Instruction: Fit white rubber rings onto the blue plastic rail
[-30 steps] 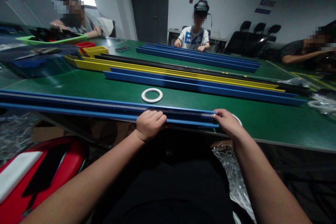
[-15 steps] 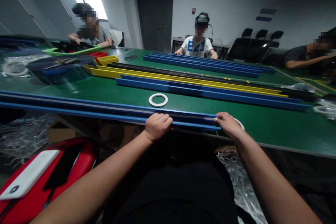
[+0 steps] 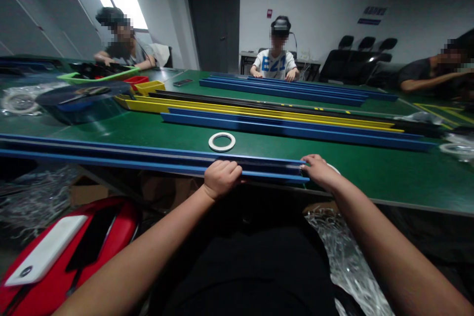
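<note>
A long blue channel-shaped strip (image 3: pixel 122 153) lies along the near edge of the green table (image 3: pixel 400 173), with a pale band running down its inside. My left hand (image 3: pixel 222 177) is closed around the strip's near side, not far from its right end. At that right end my right hand (image 3: pixel 319 172) has its fingers pinched together, touching the corner; a small whitish bit shows at the fingertips, too small to name. Part of a white ring (image 3: pixel 335 168) peeks out behind my right hand. Just beyond the strip, a white tape-like ring (image 3: pixel 221 149) lies flat.
Farther back lie more blue strips (image 3: pixel 296 128), yellow strips (image 3: pixel 259 114) and a large dark coil (image 3: pixel 77 103). A green tray (image 3: pixel 70 78) stands at the left. Three people sit around the table. Below left are a red seat (image 3: pixel 118 227) and a white power bank-like block (image 3: pixel 48 249).
The view has shifted slightly. Both hands keep their places on the blue strip. The person opposite has drawn their hands a little closer together.
</note>
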The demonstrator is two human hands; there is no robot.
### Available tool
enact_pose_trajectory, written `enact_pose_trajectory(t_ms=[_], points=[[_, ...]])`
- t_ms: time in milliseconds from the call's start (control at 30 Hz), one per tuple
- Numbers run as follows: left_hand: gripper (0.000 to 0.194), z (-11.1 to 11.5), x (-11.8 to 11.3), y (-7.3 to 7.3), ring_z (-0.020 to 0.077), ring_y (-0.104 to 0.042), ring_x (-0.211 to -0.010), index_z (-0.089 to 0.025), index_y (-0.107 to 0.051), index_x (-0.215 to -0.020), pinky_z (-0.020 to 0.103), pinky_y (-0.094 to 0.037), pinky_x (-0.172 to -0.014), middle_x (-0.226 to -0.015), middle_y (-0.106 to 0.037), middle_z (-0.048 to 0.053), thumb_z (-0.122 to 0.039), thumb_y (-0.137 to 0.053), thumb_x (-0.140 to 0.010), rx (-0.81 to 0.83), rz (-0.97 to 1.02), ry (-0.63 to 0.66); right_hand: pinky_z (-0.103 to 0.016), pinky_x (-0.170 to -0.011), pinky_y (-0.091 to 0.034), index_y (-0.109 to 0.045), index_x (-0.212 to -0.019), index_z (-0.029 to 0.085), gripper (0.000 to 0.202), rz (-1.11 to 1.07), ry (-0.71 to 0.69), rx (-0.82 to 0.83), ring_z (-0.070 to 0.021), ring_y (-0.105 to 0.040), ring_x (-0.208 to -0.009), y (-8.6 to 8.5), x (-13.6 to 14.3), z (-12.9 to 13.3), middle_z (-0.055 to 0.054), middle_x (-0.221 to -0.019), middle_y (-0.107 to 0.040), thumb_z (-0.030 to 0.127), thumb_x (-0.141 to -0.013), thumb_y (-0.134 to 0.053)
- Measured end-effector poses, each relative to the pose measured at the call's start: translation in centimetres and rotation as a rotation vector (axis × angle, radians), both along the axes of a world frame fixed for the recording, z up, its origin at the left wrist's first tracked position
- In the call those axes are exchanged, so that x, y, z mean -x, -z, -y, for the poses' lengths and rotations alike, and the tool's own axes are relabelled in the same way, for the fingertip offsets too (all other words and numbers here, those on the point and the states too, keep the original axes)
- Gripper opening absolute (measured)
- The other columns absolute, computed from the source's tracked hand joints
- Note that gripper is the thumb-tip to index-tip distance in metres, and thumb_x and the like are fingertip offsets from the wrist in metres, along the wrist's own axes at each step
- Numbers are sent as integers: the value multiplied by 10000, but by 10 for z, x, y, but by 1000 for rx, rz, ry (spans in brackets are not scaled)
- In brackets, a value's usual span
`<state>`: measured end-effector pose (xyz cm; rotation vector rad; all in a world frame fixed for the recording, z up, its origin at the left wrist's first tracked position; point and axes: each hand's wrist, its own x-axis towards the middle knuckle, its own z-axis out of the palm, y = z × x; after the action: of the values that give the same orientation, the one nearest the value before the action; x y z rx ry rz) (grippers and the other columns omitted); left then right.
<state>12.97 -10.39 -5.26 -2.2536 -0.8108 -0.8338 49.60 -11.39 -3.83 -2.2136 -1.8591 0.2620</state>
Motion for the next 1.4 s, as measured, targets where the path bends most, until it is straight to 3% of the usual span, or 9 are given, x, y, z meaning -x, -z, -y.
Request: enact_pose_trajectory(t_ms=[233, 400, 600, 967, 1167, 1267, 1400], points=[[239, 3, -1, -1, 155, -480, -614, -209, -570, -701, 345, -285, -605, -648, -549, 17, -315, -511, -908, -1, 18, 3, -395, -1007, -398, -672, -1037, 230, 274, -16, -14, 3, -261, -520, -1158, -1, 6, -2, -106, -1250, -574, 287, -856, -474], [204, 5, 0, 0, 148, -480, -619, -212, -570, -708, 339, -286, -619, -630, -541, 11, -224, -504, -900, -13, 17, -10, -312, -1037, -380, -670, -1009, 220, 239, -44, -82, 6, -202, -507, -1204, 1, 1, 4, -70, -1320, -550, 273, -849, -500], [239, 4, 0, -1, 156, -470, -623, -207, -560, -699, 345, -270, -620, -636, -552, 22, -285, -494, -915, 2, 28, 2, -369, -1061, -361, -659, -1062, 199, 269, -5, -63, -15, -235, -467, -1255, 10, -2, 3, -96, -1355, -527, 292, -880, -485], [250, 3, -1, -2, 158, -473, -624, -206, -554, -695, 347, -262, -624, -652, -564, 23, -346, -528, -900, 20, 23, 1, -367, -1033, -399, -676, -1084, 198, 279, 72, -30, -47, -262, -499, -1225, 7, 8, 6, -101, -1353, -542, 280, -867, -522], [223, 5, -1, 1, 160, -459, -620, -212, -554, -693, 347, -254, -626, -633, -552, 16, -274, -512, -903, 4, 4, -20, -399, -1002, -417, -685, -1079, 188, 283, 80, -27, -72, -292, -513, -1210, 6, 11, 8, -119, -1345, -551, 246, -849, -533], [200, 6, -2, 2, 161, -463, -622, -215, -557, -710, 346, -254, -632, -634, -555, 13, -229, -505, -903, 2, -1, -55, -410, -997, -418, -685, -1057, 196, 266, 75, -48, -80, -288, -512, -1212, 4, 12, 12, -105, -1351, -552, 239, -846, -528], [228, 2, -5, 0, 166, -484, -637, -208, -545, -712, 346, -245, -623, -657, -570, 24, -320, -520, -909, 50, -7, -75, -435, -1001, -406, -686, -938, 217, 228, 29, -79, -117, -280, -522, -1206, 4, 11, 16, -86, -1346, -561, 317, -893, -486]])
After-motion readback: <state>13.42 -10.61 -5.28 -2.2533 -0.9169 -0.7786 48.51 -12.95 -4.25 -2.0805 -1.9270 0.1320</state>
